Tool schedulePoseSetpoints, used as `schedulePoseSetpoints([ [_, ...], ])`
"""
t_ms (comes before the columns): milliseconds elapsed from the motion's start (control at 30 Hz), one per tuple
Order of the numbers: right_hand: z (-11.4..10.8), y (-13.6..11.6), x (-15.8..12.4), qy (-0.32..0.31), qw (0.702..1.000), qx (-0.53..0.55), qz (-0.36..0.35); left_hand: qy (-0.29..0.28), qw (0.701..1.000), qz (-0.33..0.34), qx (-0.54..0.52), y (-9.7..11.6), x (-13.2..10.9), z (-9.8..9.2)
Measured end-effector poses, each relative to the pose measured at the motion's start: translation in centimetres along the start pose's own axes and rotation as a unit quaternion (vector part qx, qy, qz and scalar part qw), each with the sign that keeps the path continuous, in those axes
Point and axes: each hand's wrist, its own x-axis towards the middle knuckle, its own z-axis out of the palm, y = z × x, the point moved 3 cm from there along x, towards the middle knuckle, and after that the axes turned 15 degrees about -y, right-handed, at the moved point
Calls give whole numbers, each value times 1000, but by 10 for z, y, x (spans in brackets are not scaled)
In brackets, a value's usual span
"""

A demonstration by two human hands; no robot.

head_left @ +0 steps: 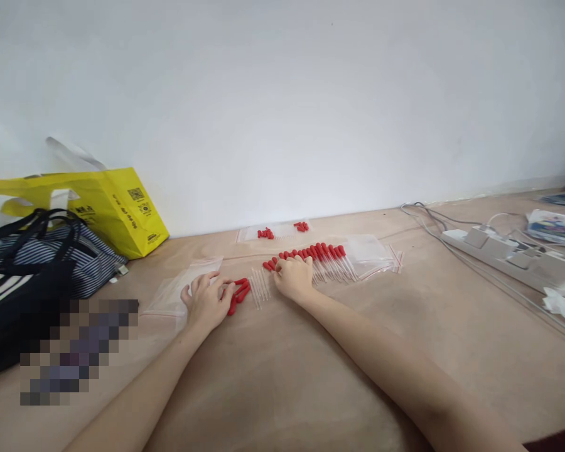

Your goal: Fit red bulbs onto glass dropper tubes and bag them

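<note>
My left hand (208, 302) rests with fingers spread, its fingertips next to a small pile of loose red rubber bulbs (243, 291). A few bare glass tubes (260, 285) lie side by side between my two hands. My right hand (295, 276) is closed at the left end of a row of glass droppers with red bulbs (327, 252). Its fingertips pinch what looks like a dropper, with red bulbs showing beside them; the hand covers most of it. Under and behind my left hand lies a clear zip bag (162, 300).
Another clear bag (370, 251) lies right of the row. Toward the wall, a plastic bag (282, 231) carries small red bulbs. A yellow bag (122, 207) and a striped bag (94, 263) stand left. A white power strip (494, 257) with cables lies right, near a crumpled tissue (562, 306).
</note>
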Motion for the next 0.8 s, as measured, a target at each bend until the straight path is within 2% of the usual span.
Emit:
schedulePoseSetpoints([
  [167, 1, -4, 2, -12, 1000, -7, -3, -71, 997, 2, -17, -9, 20, -3],
  [267, 2, -10, 2, -11, 1000, 4, -11, -93, 995, 25, -19, -9, 28, -2],
  [400, 6, -19, 4, -54, 998, -6, 17, -107, 994, 32, -16, -9, 39, 6],
  [500, 8, -24, 7, -86, 995, -18, 50, -104, 994, 41, -17, -8, 46, 8],
  [633, 7, -29, 9, -114, 991, -39, 50, -70, 996, 38, -30, -3, 44, 1],
  [733, 4, -29, 3, -132, 989, -60, 36, -34, 997, 49, -43, 8, 29, -7],
  [800, -1, -25, -8, -132, 989, -68, 17, -26, 995, 84, -52, 20, 10, -8],
])
